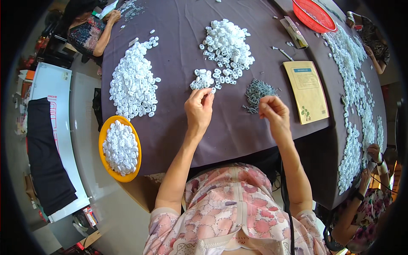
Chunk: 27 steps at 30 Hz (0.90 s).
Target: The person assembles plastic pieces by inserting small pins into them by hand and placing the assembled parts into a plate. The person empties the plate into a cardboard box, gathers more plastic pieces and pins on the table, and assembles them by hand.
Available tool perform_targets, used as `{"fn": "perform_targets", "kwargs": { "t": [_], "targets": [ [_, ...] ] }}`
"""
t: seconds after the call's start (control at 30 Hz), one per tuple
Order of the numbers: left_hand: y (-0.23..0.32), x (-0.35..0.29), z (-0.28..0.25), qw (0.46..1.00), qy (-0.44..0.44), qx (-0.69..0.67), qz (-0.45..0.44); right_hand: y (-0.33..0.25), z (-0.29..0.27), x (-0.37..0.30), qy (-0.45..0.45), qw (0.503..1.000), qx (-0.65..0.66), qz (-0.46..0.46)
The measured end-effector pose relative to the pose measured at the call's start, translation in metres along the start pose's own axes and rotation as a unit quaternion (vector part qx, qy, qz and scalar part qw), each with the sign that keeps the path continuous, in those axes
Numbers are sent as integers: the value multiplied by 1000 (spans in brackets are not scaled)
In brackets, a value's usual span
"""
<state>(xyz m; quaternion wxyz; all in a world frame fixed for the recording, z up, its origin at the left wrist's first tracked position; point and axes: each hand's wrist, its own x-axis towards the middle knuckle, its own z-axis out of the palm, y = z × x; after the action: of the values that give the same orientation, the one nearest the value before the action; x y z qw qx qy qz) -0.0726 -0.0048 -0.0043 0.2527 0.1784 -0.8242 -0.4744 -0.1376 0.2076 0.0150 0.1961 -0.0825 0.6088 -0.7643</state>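
Left hand (199, 108) pinching one white plastic piece (213, 90) near table's (238, 131) front edge, seemingly light, stiff, best held by rim; right hand (274, 111) pinched shut, contents untellable.

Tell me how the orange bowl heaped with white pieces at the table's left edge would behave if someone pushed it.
The orange bowl seems to overhang the table edge, so a push outward could tip it off. Its white pieces are heaped above the rim and look loose, so they would probably spill. It looks like thin plastic, likely light and easy to slide on the cloth.
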Motion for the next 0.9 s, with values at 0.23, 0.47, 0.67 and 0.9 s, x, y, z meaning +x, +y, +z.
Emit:
{"fn": "perform_targets", "kwargs": {
  "t": [0.23,0.47,0.67,0.9],
  "targets": [
    [40,-30,2,907,-57,-347,-232,12,36,-7,-65,997,-20,34],
    [52,-46,4,899,-82,-377,-206,11,57,-13,-71,996,-42,-24],
    [55,-51,4,941,-77,-285,-165,10,52,-14,-63,996,-41,-43],
    [46,-47,4,967,-90,-195,-135,20,48,-16,-52,979,-195,9]
  ]
}}
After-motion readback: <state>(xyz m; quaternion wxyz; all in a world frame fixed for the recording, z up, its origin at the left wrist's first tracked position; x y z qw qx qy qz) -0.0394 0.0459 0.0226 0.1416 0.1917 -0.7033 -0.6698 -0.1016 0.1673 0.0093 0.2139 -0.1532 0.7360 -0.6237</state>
